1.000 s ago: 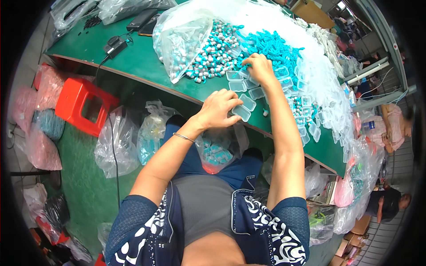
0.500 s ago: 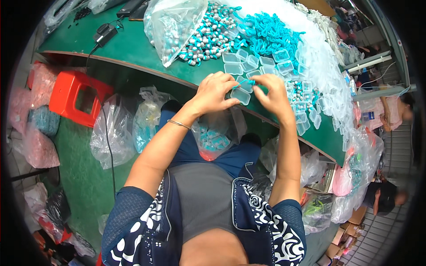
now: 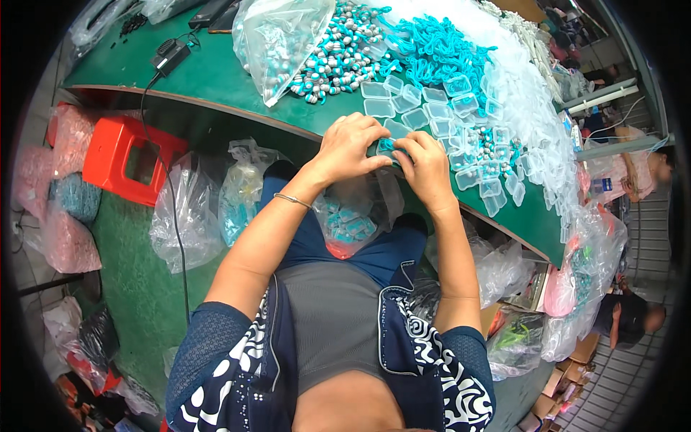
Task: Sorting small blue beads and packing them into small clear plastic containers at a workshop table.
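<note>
At the near edge of the green table, a small clear plastic box [image 3: 396,128] with its lid raised is between my hands. My left hand [image 3: 351,150] grips the box from its left side, thumb below and fingers above. A bundle of turquoise cord [image 3: 386,145] lies in the box. My right hand [image 3: 425,164] has thumb and fingertips pinched on the cord at the box's right side; part of the cord is hidden under them. Just beyond, several open clear boxes [image 3: 379,108] lie on the table. Farther back is a heap of turquoise cords [image 3: 446,54].
Grey-and-turquoise earplugs [image 3: 338,61] are piled beside a clear bag [image 3: 281,43]. More clear boxes [image 3: 529,93] are heaped at the right. Between my knees sits an open bag of filled boxes [image 3: 350,219]. A red stool [image 3: 119,162] stands at the left; another person [image 3: 626,320] is at far right.
My right hand has moved down and left, bringing the turquoise cord from above the box into it. My left hand has stayed nearly in place.
</note>
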Tool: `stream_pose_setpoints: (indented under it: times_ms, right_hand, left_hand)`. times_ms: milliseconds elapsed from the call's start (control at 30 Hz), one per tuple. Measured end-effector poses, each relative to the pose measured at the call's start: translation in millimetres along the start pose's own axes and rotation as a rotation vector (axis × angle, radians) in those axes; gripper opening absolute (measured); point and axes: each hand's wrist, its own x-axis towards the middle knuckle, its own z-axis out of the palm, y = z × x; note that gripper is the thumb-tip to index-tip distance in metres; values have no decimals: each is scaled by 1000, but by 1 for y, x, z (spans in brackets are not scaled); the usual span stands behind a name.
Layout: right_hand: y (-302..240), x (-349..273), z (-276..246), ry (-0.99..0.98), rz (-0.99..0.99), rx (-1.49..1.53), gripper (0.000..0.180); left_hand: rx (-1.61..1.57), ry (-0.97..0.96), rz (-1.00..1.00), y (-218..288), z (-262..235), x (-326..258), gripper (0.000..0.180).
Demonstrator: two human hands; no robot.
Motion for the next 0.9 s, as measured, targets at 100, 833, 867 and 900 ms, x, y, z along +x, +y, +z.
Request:
stream_pose_setpoints:
  times_ms: [100, 833, 867, 900]
  right_hand:
    - [-1, -6, 1, 64, 8, 2, 17]
    - [22, -35, -32, 106, 225, -353, 13]
    - [19, -35, -30, 87, 213, -381, 14]
    - [17, -35, -26, 83, 224, -401, 14]
  left_hand:
    - [-5, 7, -3, 0, 1, -1, 46]
    - [-36, -18, -7, 3, -5, -1, 48]
    - [-49, -23, -12, 3, -6, 0, 48]
    - [-70, -6, -2, 2, -8, -1, 47]
